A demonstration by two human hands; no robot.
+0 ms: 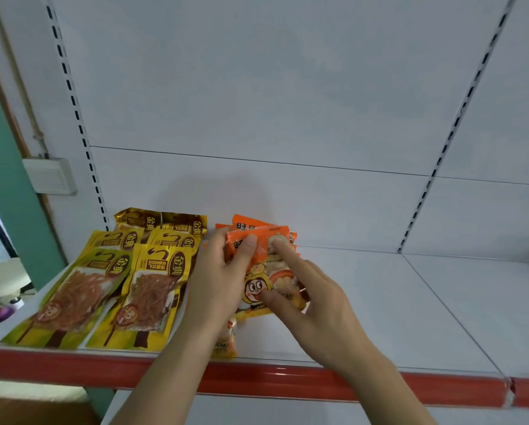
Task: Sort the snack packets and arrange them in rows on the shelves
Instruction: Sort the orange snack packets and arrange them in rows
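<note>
- A white metal shelf (379, 302) with a red plastic front strip (73, 368) carries two groups of snack packets, and both bare hands reach over the strip to the group in the middle.
- The left hand (217, 280) grips the upper left part of an orange and yellow plastic snack packet with a cartoon face (268, 271); its thumb is curled over the packet's front face near the top edge, and the other fingers are hidden behind the packet.
- The right hand (315, 305) holds the same packet from the right: the forefinger lies stretched along the front and touches a pale round picture near the top, while the thumb presses the lower part of the packet just beside the cartoon face. The remaining fingers are loosely bent at the packet's right edge.
- The held packet stands tilted, with its top leaning toward the back wall, in front of a small stack of matching orange packets (248, 223) whose top edges show behind it.
- One more packet of the same kind (226, 342) lies flat on the shelf under the left wrist, close to the red strip; much of it is hidden.
- To the left, glossy yellow and brown packets with a clear window showing brown strips (147, 289) lie in two overlapping columns, running from the front strip back to the wall.
- A slotted white upright (82, 124) stands at the left of the white back panel (257, 87), and another upright (459, 115) stands at the right.
- A white wall box (50, 176) sits on the wall left of the shelving.
</note>
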